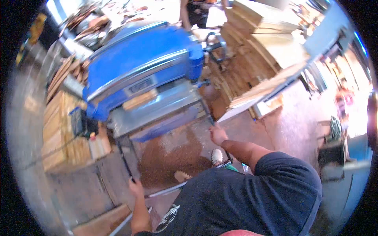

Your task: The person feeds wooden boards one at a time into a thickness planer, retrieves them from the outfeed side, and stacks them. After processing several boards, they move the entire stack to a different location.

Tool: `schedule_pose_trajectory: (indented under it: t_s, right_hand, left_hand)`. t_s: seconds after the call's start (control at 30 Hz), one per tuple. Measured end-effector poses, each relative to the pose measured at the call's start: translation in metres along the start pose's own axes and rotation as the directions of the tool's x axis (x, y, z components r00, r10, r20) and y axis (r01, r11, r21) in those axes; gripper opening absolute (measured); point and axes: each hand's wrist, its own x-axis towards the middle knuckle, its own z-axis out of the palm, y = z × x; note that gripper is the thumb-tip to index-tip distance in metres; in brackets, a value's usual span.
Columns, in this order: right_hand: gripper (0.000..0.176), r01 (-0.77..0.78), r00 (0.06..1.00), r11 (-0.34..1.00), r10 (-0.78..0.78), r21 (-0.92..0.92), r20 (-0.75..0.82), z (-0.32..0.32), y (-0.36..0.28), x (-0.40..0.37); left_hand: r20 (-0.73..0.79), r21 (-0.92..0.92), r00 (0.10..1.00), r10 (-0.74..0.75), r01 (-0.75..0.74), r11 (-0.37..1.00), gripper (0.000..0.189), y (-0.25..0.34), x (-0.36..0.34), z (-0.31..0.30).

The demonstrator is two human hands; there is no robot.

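In front of me stands a blue thickness planer (138, 49) with a shiny metal bed (157, 112). A short wooden board (139, 100) lies on the bed at the machine's mouth. Two dark bars run from the bed towards me, with a pale crossbar (167, 190) near my body. My left hand (136, 187) is closed around the left dark bar (126, 162). On the other side, my right hand (217, 134) is curled closed at the right dark bar (206, 108). Motion blur softens its fingers.
Stacked timber (59, 131) and a dark box (83, 122) flank the machine's left side. To the right are large wood stacks (271, 45) and a slanted panel (260, 92). Another person (199, 13) stands behind the planer. Scrap wood (88, 25) is piled at the back left.
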Motion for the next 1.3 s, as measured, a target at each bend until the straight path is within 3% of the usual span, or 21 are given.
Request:
schedule_pose_trajectory:
  t_s: [0.07,0.17,0.27,0.37,0.43,0.53,0.67,0.73,0.83,0.93,1.0,1.1,1.3]
  right_hand:
    - [0.022,-0.032,0.999,0.999,0.032,0.011,0.002,-0.008,-0.007,-0.001]
    - [0.020,-0.050,0.998,0.999,0.050,-0.006,0.040,-0.001,-0.005,-0.001]
    - [0.019,-0.059,0.996,0.994,0.053,0.097,0.066,-0.009,-0.009,-0.003]
    - [0.018,-0.029,0.998,0.997,0.025,0.076,0.053,-0.023,-0.017,-0.007]
    - [0.018,-0.054,0.995,0.994,0.047,0.090,0.083,-0.027,-0.021,-0.006]
    - [0.018,-0.055,0.997,0.994,0.048,0.095,0.067,-0.024,-0.020,-0.008]
    - [0.018,-0.098,0.989,0.987,0.083,0.129,0.119,-0.035,-0.026,-0.008]
    - [0.018,-0.156,0.981,0.971,0.131,0.183,0.142,-0.034,-0.026,-0.008]
    - [0.019,-0.101,0.992,0.973,0.082,0.209,0.100,-0.048,-0.033,-0.016]
    - [0.020,-0.071,0.992,0.985,0.053,0.160,0.115,-0.042,-0.026,-0.015]
    - [0.021,-0.062,0.991,0.985,0.042,0.160,0.127,-0.039,-0.028,-0.014]
    - [0.022,-0.045,0.995,0.992,0.034,0.122,0.090,-0.033,-0.025,-0.011]
    - [0.024,-0.016,0.999,0.995,0.012,0.097,0.035,-0.018,-0.016,-0.006]
  left_hand:
    - [-0.058,-0.074,0.992,0.116,-0.120,0.990,0.034,-0.011,0.000,0.005]
    - [-0.054,-0.005,0.991,0.124,-0.125,0.992,0.034,-0.033,0.011,0.020]
    - [-0.109,-0.114,0.975,0.193,-0.205,0.972,0.034,-0.033,0.010,0.020]
    - [-0.008,-0.088,0.991,0.135,-0.136,0.987,0.037,-0.013,0.003,0.005]
    - [-0.055,-0.014,0.993,0.104,-0.105,0.994,0.037,0.008,-0.006,-0.009]
    - [-0.148,0.146,0.973,0.175,-0.154,0.977,0.036,-0.020,0.001,0.010]
    - [-0.147,0.114,0.972,0.182,-0.166,0.980,0.037,-0.014,0.001,0.006]
    - [-0.026,0.113,0.996,0.090,-0.087,0.990,0.038,0.016,-0.010,-0.016]
    - [0.010,0.150,1.000,0.023,-0.024,0.988,0.038,0.006,-0.004,-0.010]
    - [-0.039,0.107,0.997,0.066,-0.062,0.992,0.037,-0.010,0.000,0.000]
    - [-0.080,0.177,0.994,0.079,-0.064,0.982,0.038,-0.021,0.003,0.010]
    - [-0.128,0.158,0.991,0.027,-0.007,0.987,0.036,0.000,-0.002,0.001]
    - [-0.080,0.189,0.996,-0.040,0.054,0.980,0.030,-0.003,-0.002,-0.001]
